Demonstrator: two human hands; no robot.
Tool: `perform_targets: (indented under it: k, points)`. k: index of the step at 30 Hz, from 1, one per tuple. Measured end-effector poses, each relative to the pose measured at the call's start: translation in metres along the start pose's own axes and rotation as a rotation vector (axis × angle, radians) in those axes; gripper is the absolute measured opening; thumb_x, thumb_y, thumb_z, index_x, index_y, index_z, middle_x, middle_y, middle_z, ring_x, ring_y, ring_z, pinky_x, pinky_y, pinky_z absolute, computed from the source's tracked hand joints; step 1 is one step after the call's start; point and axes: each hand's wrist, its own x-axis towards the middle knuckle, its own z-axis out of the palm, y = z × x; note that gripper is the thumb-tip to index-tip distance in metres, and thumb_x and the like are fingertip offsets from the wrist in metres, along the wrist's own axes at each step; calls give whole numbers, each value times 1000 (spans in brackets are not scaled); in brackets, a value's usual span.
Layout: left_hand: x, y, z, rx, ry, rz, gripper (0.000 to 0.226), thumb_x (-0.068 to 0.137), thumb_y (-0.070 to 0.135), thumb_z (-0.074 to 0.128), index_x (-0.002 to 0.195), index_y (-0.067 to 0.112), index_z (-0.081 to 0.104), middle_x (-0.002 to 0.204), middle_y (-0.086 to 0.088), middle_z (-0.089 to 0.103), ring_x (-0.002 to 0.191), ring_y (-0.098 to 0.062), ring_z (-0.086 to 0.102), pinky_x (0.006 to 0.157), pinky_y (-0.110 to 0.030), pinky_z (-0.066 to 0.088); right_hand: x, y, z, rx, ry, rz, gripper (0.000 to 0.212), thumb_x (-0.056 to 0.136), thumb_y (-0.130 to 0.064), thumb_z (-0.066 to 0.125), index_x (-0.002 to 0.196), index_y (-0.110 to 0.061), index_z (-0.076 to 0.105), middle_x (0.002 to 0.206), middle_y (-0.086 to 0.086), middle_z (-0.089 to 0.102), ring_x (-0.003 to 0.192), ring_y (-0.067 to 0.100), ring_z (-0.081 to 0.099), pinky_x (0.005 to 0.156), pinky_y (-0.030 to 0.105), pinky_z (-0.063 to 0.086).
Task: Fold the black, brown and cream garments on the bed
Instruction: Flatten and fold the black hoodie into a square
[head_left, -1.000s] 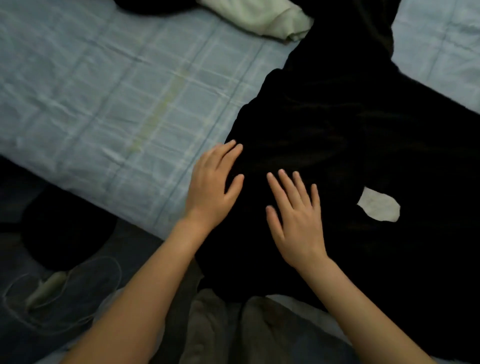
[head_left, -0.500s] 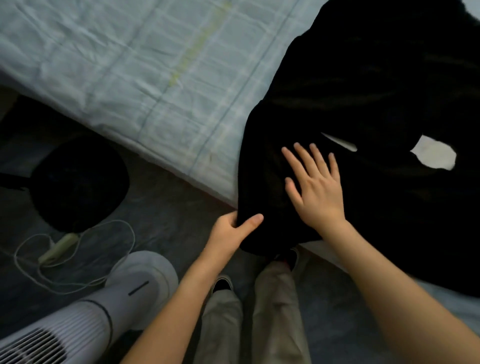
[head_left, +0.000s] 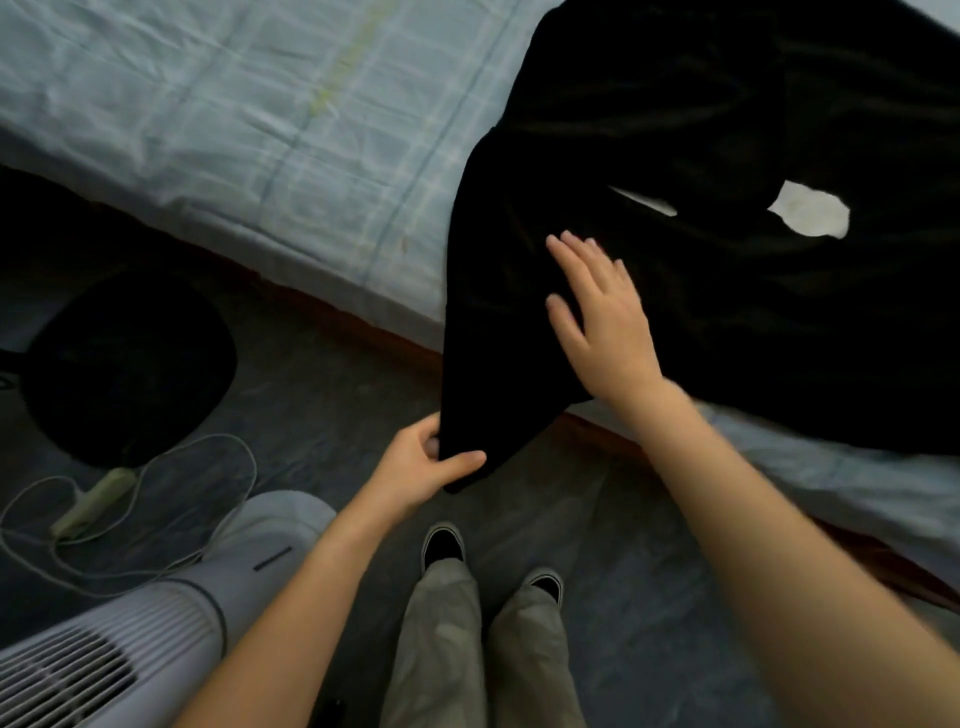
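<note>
Head view: a black soft-fabric garment sprawls over the pale blue checked bed sheet, its near corner drooping past the mattress edge. The left hand pinches that corner, thumb on top, its fingers mostly hidden behind the cloth. The blurred right hand lies flat on the garment, fingers straight and slightly apart. The garment's folds are lost in darkness, and its far end is cut off.

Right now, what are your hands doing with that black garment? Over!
Left hand pinches hanging corner of black garment. Right hand flat on it, on the bed. White tower fan on floor, apart.
</note>
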Motion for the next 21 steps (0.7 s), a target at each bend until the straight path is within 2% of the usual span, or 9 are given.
perform_targets:
  k: [2,4,7,10,13,15,17,19,21]
  points:
    - [-5,0,-1,-46,53,-10,35,85,-2,68,119,4,63,102,4,72,93,-7,69,79,-20,55,-50,-19,3,157,120,-46,46,98,-16,52,144,-8,48,147,8,48,140,21,40,118,33,27]
    - [-10,1,0,-125,61,-21,29,89,-1,64,117,5,64,107,-3,72,102,-17,67,88,-29,54,-107,-32,14,241,168,-18,41,95,-13,57,135,-4,54,135,11,53,129,20,48,112,29,36]
    - [-27,5,6,-313,-21,-62,31,94,5,57,125,12,59,122,-8,68,113,-23,64,95,-37,53,-170,-46,32,414,161,290,40,89,-20,65,127,-11,55,124,4,50,118,9,49,101,28,43]
    - [-41,13,9,-359,-106,-76,36,98,10,52,133,21,54,128,-3,65,116,-22,63,92,-39,55,-180,-51,46,666,45,534,58,86,-34,69,135,-22,42,133,-5,45,125,-2,43,105,25,40]
    - [-49,18,13,-353,-125,-107,37,100,13,48,136,22,51,128,-3,66,116,-22,64,86,-35,58,-170,-46,50,970,-123,578,84,83,-37,67,152,-23,21,153,-5,36,138,3,37,109,18,36]
    - [-53,19,14,-384,-124,-141,37,101,16,46,137,22,50,127,-4,66,115,-22,64,84,-32,58,-167,-45,51,1079,-214,599,87,82,-40,66,154,-31,17,155,-11,31,134,-6,38,102,8,36]
    - [-57,19,16,-445,-119,-185,36,101,21,45,137,18,51,126,-8,67,111,-22,66,79,-30,59,-171,-49,52,1141,-245,613,84,81,-39,66,153,-31,22,155,-9,35,134,-3,41,108,17,37]
    - [-61,19,17,-489,-108,-223,38,100,24,47,134,9,55,123,-14,67,105,-23,68,78,-30,59,-175,-53,52,1230,-249,635,72,82,-30,63,148,-19,37,148,3,48,134,12,48,112,33,39]
    - [-66,17,17,-458,-132,-224,41,95,24,52,128,0,58,121,-21,66,106,-29,67,84,-33,59,-182,-61,51,1300,-255,604,48,86,-21,59,133,-15,55,130,6,65,123,17,60,102,32,48]
